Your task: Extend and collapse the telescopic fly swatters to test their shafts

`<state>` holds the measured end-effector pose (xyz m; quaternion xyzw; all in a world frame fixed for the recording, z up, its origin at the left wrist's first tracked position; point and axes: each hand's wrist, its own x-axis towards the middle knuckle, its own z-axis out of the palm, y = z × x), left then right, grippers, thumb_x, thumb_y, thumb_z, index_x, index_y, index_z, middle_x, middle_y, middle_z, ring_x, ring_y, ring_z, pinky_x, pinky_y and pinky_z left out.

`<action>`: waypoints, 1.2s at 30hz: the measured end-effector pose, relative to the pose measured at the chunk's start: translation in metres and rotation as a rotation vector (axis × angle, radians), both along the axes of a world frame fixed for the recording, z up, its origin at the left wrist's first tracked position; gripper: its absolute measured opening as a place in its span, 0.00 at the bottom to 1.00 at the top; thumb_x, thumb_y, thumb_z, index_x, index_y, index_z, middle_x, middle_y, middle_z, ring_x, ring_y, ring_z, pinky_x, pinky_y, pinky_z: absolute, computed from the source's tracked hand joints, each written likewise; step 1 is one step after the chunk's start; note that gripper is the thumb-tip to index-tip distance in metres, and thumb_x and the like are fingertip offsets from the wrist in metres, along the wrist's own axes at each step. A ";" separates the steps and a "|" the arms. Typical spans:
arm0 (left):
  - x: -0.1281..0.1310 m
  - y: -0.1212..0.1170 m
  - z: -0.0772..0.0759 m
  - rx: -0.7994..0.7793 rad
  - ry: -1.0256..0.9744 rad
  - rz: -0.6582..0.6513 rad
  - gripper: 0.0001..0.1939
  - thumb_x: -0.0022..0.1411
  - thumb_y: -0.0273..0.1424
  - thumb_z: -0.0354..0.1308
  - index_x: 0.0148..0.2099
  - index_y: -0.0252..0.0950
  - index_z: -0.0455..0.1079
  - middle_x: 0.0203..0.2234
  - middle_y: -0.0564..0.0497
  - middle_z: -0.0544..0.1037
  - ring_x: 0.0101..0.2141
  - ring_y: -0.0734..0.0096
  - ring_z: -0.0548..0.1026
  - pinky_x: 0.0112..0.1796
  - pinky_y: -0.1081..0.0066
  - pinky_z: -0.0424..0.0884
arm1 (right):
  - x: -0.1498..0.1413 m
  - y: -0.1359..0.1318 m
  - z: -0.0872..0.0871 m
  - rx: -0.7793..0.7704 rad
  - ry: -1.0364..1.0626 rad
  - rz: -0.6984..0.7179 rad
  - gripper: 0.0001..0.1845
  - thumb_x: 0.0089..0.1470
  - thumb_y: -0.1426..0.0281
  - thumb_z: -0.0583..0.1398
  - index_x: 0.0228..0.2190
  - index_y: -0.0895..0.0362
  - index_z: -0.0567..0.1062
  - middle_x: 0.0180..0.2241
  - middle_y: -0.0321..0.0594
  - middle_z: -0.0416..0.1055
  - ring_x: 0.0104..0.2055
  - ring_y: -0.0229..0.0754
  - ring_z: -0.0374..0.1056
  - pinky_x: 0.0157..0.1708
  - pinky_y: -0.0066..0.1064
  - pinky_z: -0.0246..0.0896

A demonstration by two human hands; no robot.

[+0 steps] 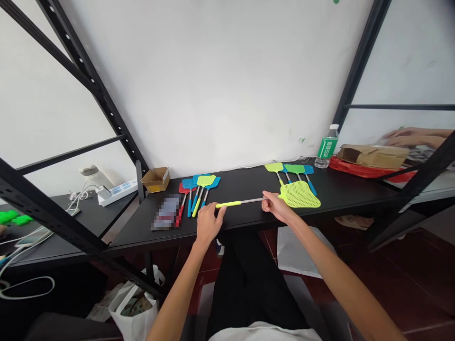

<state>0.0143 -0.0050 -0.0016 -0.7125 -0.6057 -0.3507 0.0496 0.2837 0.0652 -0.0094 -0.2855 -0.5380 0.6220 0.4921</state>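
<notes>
A yellow-green fly swatter (300, 194) with a perforated head and a metal rod lies level across my front, just above the black table's near edge. My right hand (275, 207) is closed around its rod close to the head. At the other end, my left hand (209, 222) is closed on the tip of the yellow handle, with the thumb on the near side; its fingertips are partly hidden. Beyond my left hand lies a group of red, blue and yellow fly swatters (189, 183). Behind the held head rests another group, yellow, green and blue (295, 168).
A blurred flat packet (167, 211) and a small open cardboard box (155, 180) are at the table's left. A water bottle (327, 148) stands at the back right. Black metal shelf posts flank both sides. Another person's hands (415, 137) appear at far right beside a cardboard box (373, 156).
</notes>
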 end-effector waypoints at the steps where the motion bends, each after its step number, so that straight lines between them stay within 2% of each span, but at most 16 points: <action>1: 0.001 -0.001 0.000 0.003 -0.001 0.007 0.21 0.72 0.46 0.45 0.42 0.38 0.72 0.34 0.47 0.79 0.40 0.57 0.76 0.49 0.59 0.67 | 0.000 0.000 -0.001 0.004 -0.004 0.003 0.29 0.58 0.53 0.61 0.12 0.56 0.68 0.12 0.35 0.60 0.19 0.36 0.56 0.25 0.33 0.49; 2: 0.002 -0.002 0.000 0.008 0.000 0.022 0.21 0.72 0.46 0.45 0.42 0.38 0.72 0.35 0.47 0.80 0.40 0.57 0.76 0.53 0.56 0.64 | 0.001 0.001 -0.001 0.006 -0.002 0.002 0.29 0.58 0.53 0.61 0.12 0.56 0.68 0.12 0.35 0.60 0.19 0.36 0.56 0.25 0.33 0.49; 4: 0.005 -0.004 0.000 0.011 0.001 0.076 0.21 0.72 0.46 0.45 0.42 0.39 0.72 0.36 0.47 0.80 0.42 0.57 0.76 0.60 0.46 0.53 | 0.001 0.001 -0.002 0.005 0.002 0.002 0.29 0.58 0.54 0.61 0.13 0.56 0.68 0.12 0.35 0.60 0.19 0.36 0.56 0.25 0.33 0.48; 6: 0.007 -0.005 0.001 -0.008 -0.004 0.126 0.21 0.72 0.47 0.45 0.42 0.39 0.72 0.37 0.47 0.80 0.44 0.55 0.76 0.61 0.36 0.42 | 0.000 0.001 -0.002 -0.004 0.012 0.000 0.29 0.58 0.54 0.62 0.13 0.56 0.68 0.13 0.35 0.60 0.19 0.36 0.55 0.25 0.33 0.48; 9: 0.009 -0.007 0.001 -0.042 -0.006 0.157 0.21 0.71 0.48 0.45 0.43 0.40 0.72 0.38 0.47 0.80 0.45 0.52 0.75 0.59 0.30 0.41 | 0.000 0.001 -0.002 -0.013 0.021 -0.005 0.28 0.57 0.54 0.62 0.13 0.56 0.68 0.13 0.35 0.60 0.19 0.36 0.55 0.25 0.33 0.48; 11: 0.009 -0.007 0.001 -0.039 0.012 0.165 0.21 0.71 0.48 0.45 0.43 0.39 0.73 0.38 0.46 0.80 0.45 0.51 0.75 0.58 0.31 0.45 | 0.000 0.001 -0.002 -0.015 0.024 -0.009 0.28 0.57 0.54 0.62 0.13 0.56 0.67 0.13 0.35 0.60 0.19 0.36 0.55 0.24 0.33 0.48; 14: 0.009 -0.006 0.000 -0.012 0.053 0.176 0.22 0.71 0.48 0.45 0.44 0.38 0.73 0.38 0.44 0.81 0.44 0.51 0.76 0.58 0.40 0.54 | -0.001 0.001 -0.002 -0.016 0.019 -0.011 0.28 0.57 0.55 0.62 0.13 0.56 0.67 0.13 0.35 0.60 0.19 0.36 0.55 0.25 0.33 0.48; 17: 0.009 -0.006 -0.002 0.002 0.071 0.183 0.22 0.71 0.47 0.45 0.45 0.38 0.73 0.38 0.43 0.81 0.45 0.51 0.76 0.58 0.46 0.57 | -0.001 0.000 -0.001 -0.017 0.021 -0.013 0.28 0.58 0.55 0.62 0.13 0.56 0.68 0.12 0.35 0.60 0.19 0.36 0.56 0.25 0.33 0.48; 19: 0.009 -0.005 -0.003 -0.004 0.064 0.188 0.22 0.71 0.48 0.45 0.44 0.39 0.73 0.38 0.43 0.81 0.45 0.51 0.76 0.59 0.44 0.54 | -0.001 0.000 -0.001 -0.015 0.026 -0.016 0.28 0.58 0.55 0.62 0.13 0.56 0.68 0.12 0.35 0.60 0.19 0.36 0.56 0.25 0.33 0.48; 24: 0.007 -0.004 0.001 -0.053 -0.006 0.175 0.21 0.70 0.49 0.46 0.42 0.41 0.74 0.38 0.47 0.81 0.46 0.51 0.75 0.58 0.29 0.43 | -0.001 0.000 -0.001 0.000 -0.006 -0.009 0.28 0.58 0.55 0.61 0.13 0.56 0.68 0.12 0.36 0.60 0.19 0.37 0.56 0.25 0.33 0.48; 28: 0.006 -0.003 0.003 -0.094 -0.042 0.153 0.22 0.70 0.50 0.47 0.42 0.41 0.74 0.39 0.47 0.81 0.46 0.52 0.74 0.57 0.27 0.43 | 0.000 0.002 -0.002 -0.002 0.006 -0.012 0.28 0.57 0.54 0.62 0.14 0.56 0.68 0.13 0.35 0.60 0.19 0.36 0.55 0.25 0.33 0.49; 31: 0.005 -0.003 0.003 -0.091 -0.027 0.149 0.22 0.70 0.50 0.47 0.42 0.40 0.74 0.39 0.47 0.80 0.46 0.51 0.74 0.58 0.32 0.49 | 0.000 0.002 -0.002 -0.009 0.004 -0.015 0.28 0.57 0.54 0.62 0.13 0.56 0.68 0.13 0.35 0.60 0.19 0.37 0.56 0.25 0.33 0.49; 36: 0.005 -0.003 0.001 -0.043 0.023 0.165 0.23 0.70 0.49 0.46 0.42 0.39 0.74 0.39 0.44 0.80 0.45 0.52 0.75 0.56 0.46 0.58 | -0.001 -0.001 0.002 -0.010 -0.008 -0.020 0.28 0.57 0.53 0.62 0.12 0.56 0.68 0.12 0.35 0.60 0.19 0.37 0.56 0.25 0.33 0.49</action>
